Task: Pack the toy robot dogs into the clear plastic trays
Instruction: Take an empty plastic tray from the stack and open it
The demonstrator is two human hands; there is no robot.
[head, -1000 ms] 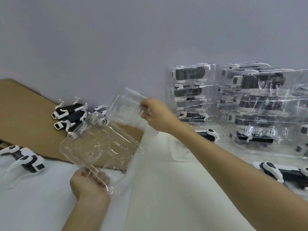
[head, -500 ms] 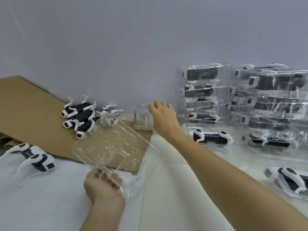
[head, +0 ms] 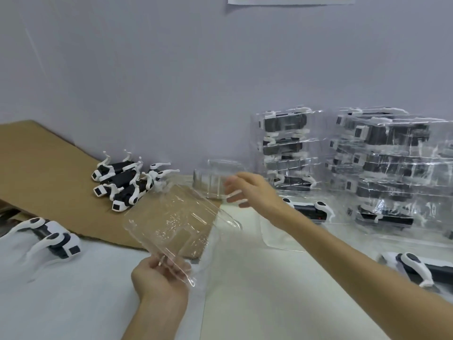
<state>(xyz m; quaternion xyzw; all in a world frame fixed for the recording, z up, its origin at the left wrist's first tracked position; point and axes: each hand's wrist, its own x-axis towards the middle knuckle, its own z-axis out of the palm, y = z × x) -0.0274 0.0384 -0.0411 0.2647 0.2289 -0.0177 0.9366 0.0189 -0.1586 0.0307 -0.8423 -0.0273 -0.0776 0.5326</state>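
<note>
Your left hand (head: 159, 278) pinches the near corner of a clear tray (head: 171, 222), thumb on top and fingers curled underneath. The tray hangs off the table (head: 245, 303), tilted, with its far edge raised toward the wall. It reaches away from your hand and over the edge of the cardboard (head: 49, 168).

Your right hand (head: 252, 192) is stretched forward with its fingers spread and loose, holding nothing. Its fingertips are just beside a second tray (head: 213, 177), which stands near the wall where the cardboard meets the table. The blur there hides whether they touch.

A bunch of loose dogs (head: 122, 185) lies on the cardboard with legs up, just beyond the far left corner of the tray you hold. A left dog (head: 54, 238) lies on the table, well apart from your left hand.

To the right of your right hand, two stacks of packed trays stand against the wall: the near stack (head: 286, 148) and the far stack (head: 392, 168). A middle dog (head: 308, 209) lies at the foot of the near stack, just behind your right wrist. A right dog (head: 416, 268) lies on the table beyond your right forearm.
</note>
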